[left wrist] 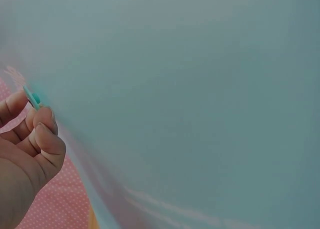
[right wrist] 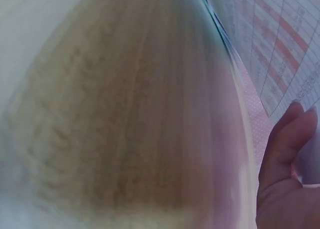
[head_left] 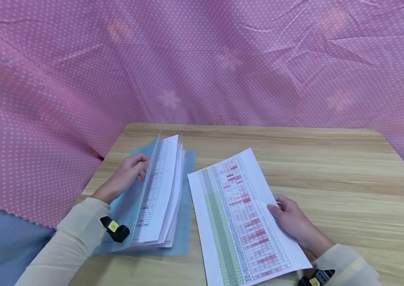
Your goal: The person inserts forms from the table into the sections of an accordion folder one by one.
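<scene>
I read this as the middle of a filing job: a blue folder (head_left: 184, 222) lies open on the wooden table (head_left: 331, 159), and a loose printed sheet (head_left: 239, 216) sits just beside it.

My left hand (head_left: 127, 176) has its fingers curled round the edge of the raised folder cover (head_left: 148, 159), holding it and the top pages (head_left: 159, 190) up off the stack. In the left wrist view those fingers (left wrist: 42, 126) are bent together, pinching a thin teal edge, with the pale blue cover filling everything to their right.

My right hand (head_left: 293, 222) pinches the loose sheet at its right edge, thumb on top and the other fingers tucked under the paper. The right wrist view shows only the fingers (right wrist: 287, 139) against the sheet's underside, blurred, so I cannot tell more from there.

As I judge it, the next move calls for sliding the sheet leftward, away from my right fingertips and into the gap my left fingers hold open, keeping the paper flat so it does not catch on the pages.

The sheet is a white table of fine rows, with a green band down its left columns and scattered red and pink cells through the middle. It lies slightly askew, its far corner nearest the folder.
</scene>
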Motion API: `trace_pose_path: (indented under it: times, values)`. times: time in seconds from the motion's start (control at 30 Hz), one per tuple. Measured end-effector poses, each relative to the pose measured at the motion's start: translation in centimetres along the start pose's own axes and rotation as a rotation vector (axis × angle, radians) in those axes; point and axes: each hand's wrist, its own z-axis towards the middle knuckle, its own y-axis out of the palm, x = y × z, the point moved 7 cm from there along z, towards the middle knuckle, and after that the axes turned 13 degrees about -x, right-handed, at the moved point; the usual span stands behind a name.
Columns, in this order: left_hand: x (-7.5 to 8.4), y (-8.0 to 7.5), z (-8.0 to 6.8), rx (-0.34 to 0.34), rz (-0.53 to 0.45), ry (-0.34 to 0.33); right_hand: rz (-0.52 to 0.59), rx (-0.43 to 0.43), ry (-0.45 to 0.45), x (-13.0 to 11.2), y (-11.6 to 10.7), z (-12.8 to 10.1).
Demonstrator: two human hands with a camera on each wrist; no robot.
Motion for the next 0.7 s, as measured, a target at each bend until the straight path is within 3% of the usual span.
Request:
trace_pose_path:
  times: [0.33, 0.7]
  values:
    - [0.5, 0.0, -0.2, 0.003, -0.006, -0.001, 0.029, -0.020, -0.026, -0.6, -0.1, -0.5]
    - [0.5, -0.1, -0.2, 0.001, -0.004, -0.006, 0.046, -0.034, -0.035, -1.2, 0.8, 0.5]
